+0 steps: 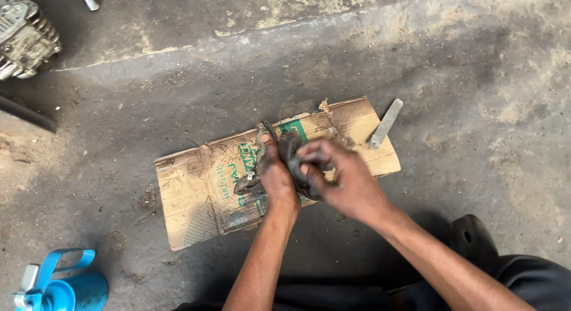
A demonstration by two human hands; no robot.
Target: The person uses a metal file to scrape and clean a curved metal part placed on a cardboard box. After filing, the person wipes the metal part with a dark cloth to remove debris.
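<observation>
Dark greasy metal part [291,159] gripped between left hand [275,174], right hand [345,177]

We read this as a repair workshop, most likely for engines or vehicles. Evidence: a bare, stained grey concrete floor [452,79] with dust and oily patches; a flattened, grease-soiled brown cardboard sheet [196,198] laid on it as a work mat; a finned grey metal engine part [24,34] at the upper left; a flat grey metal file [385,124] beside the cardboard; a blue plastic jug [62,287] at the lower left.
</observation>
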